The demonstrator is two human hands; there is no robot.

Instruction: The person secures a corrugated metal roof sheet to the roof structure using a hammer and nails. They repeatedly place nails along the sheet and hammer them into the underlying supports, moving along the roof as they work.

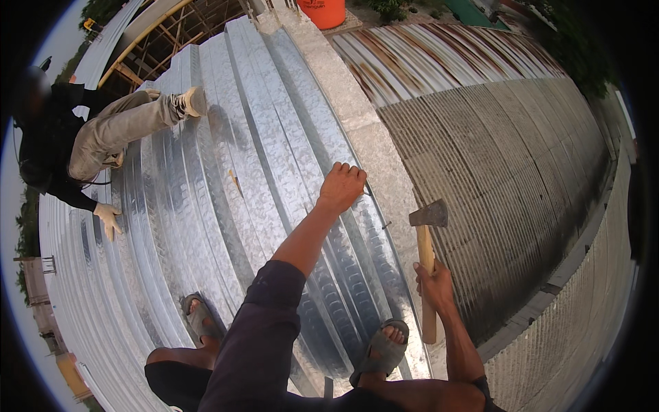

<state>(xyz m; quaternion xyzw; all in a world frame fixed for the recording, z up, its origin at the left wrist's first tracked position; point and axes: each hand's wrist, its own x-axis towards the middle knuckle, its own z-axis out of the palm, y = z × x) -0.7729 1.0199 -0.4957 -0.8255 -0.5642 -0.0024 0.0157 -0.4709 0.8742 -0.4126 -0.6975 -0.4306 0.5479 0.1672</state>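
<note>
My right hand [436,287] is closed around the wooden handle of a hatchet [426,248]. Its dark metal head points away from me, above the grey corrugated roof. My left hand [342,188] rests with curled fingers at the right edge of a shiny ribbed metal sheet [255,130]. Whatever is under those fingers, if anything, is hidden. A little nearer to me, a thin metal pin [386,225] sticks out by the sheet's edge. Both my sandalled feet stand on the ribbed metal.
A co-worker [113,130] in dark top and white gloves crouches on the sheets at the left. A concrete ledge [364,127] runs along the sheet's right edge, beside a corrugated roof [494,165]. An orange container [322,12] stands at the far end, near open framing.
</note>
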